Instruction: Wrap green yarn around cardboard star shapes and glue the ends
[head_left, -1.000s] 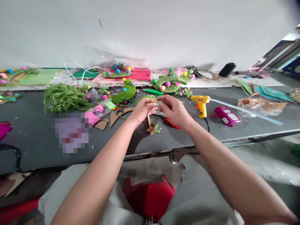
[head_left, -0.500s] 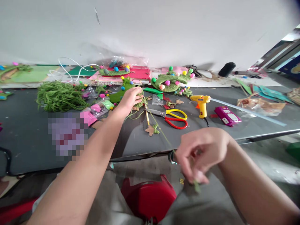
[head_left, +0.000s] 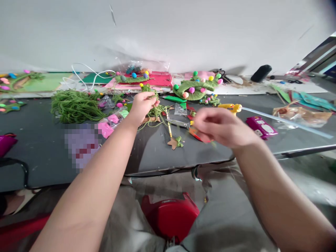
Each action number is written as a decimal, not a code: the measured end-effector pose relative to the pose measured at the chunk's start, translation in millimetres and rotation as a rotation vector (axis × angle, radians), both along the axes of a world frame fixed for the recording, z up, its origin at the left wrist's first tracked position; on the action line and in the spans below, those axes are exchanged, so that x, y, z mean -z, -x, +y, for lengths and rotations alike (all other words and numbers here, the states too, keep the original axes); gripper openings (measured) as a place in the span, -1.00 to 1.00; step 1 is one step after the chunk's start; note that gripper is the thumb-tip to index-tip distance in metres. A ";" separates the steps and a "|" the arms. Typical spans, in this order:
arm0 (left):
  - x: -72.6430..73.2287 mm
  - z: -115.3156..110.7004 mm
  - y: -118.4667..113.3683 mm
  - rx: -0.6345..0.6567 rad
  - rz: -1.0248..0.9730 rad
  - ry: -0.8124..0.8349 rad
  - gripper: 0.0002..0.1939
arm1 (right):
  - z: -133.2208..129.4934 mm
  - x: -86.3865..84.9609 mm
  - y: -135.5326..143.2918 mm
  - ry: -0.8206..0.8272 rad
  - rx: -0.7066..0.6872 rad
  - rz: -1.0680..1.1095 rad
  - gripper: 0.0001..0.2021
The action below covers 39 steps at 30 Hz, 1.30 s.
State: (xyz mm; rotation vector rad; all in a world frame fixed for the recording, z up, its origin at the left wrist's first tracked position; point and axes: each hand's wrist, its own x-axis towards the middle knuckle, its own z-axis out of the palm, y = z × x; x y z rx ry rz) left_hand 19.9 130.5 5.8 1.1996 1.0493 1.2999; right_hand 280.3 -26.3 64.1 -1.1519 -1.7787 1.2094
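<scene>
My left hand (head_left: 143,106) is closed on a tangle of green yarn (head_left: 156,111) at the middle of the table. My right hand (head_left: 216,126), smeared by motion, is closed over the handles of the scissors (head_left: 180,123); a faint bit of green yarn shows below its fingers. Whether it touches the scissors I cannot tell. Between my hands lies a pencil-like stick (head_left: 169,128), with a brown cardboard star (head_left: 172,143) and a small green yarn-wrapped piece (head_left: 179,141) at its near end.
A heap of green yarn (head_left: 77,106) lies left. Yarn-wrapped shapes with pompoms (head_left: 193,90) stand at the back. A yellow glue gun (head_left: 232,107), a clear stick (head_left: 286,122) and a purple packet (head_left: 261,128) are at right. A red stool (head_left: 170,217) is below the table edge.
My right hand has risen from below the table edge, forward to above the scissors. My left hand stays at the yarn, and the view has shifted slightly.
</scene>
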 end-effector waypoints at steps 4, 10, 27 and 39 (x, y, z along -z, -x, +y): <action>-5.9 -20.2 -12.3 0.083 -0.028 0.024 -0.76 | 54.0 27.5 41.9 0.002 0.313 0.129 -0.77; -11.9 -43.5 -23.5 0.114 -0.126 0.091 -0.79 | 81.5 49.7 75.4 -0.260 0.288 -0.173 -0.66; -13.6 -45.2 -18.6 0.057 -0.295 0.095 -0.83 | 84.3 47.7 80.2 -0.323 0.071 -0.272 -0.74; -11.3 -26.1 0.5 -0.114 -0.226 0.200 -0.62 | 36.3 1.3 -21.1 -0.047 0.087 0.412 -0.55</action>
